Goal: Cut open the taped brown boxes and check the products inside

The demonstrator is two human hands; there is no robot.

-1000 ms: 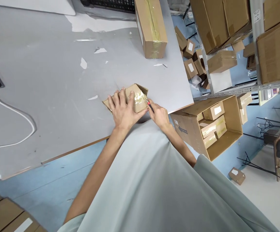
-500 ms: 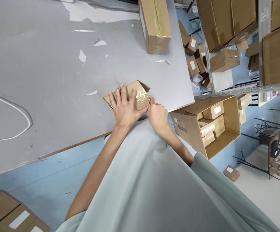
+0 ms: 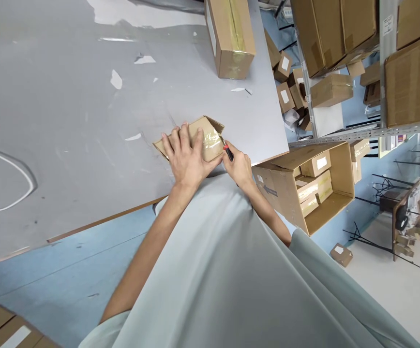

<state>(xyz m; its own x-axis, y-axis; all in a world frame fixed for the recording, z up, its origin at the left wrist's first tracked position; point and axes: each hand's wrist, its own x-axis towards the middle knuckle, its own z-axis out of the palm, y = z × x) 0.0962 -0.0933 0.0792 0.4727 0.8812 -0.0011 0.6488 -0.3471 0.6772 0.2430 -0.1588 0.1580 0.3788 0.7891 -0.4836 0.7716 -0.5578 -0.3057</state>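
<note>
A small cardboard box (image 3: 210,140) with shiny clear tape lies near the front edge of the table, one flap sticking up at its far right corner. My left hand (image 3: 186,154) rests on top of it, fingers spread and stretched out, the thumb along the near side. At the box's right side, my right hand (image 3: 238,164) is closed round a knife (image 3: 228,152) with a red and black handle. Its thin metal tip points at the taped end of the box and seems to touch it. Part of the handle is hidden by my fingers.
A longer taped carton (image 3: 232,43) stands farther back on the grey table (image 3: 86,145), among torn paper scraps (image 3: 116,79). Right of the table, a large open carton (image 3: 304,188) holds several small boxes. Shelves with cartons (image 3: 340,34) rise beyond. A white cable (image 3: 17,166) lies at left.
My right hand has turned slightly, so more of the knife's handle shows. The left hand stays on the box. The whole view has shifted a little.
</note>
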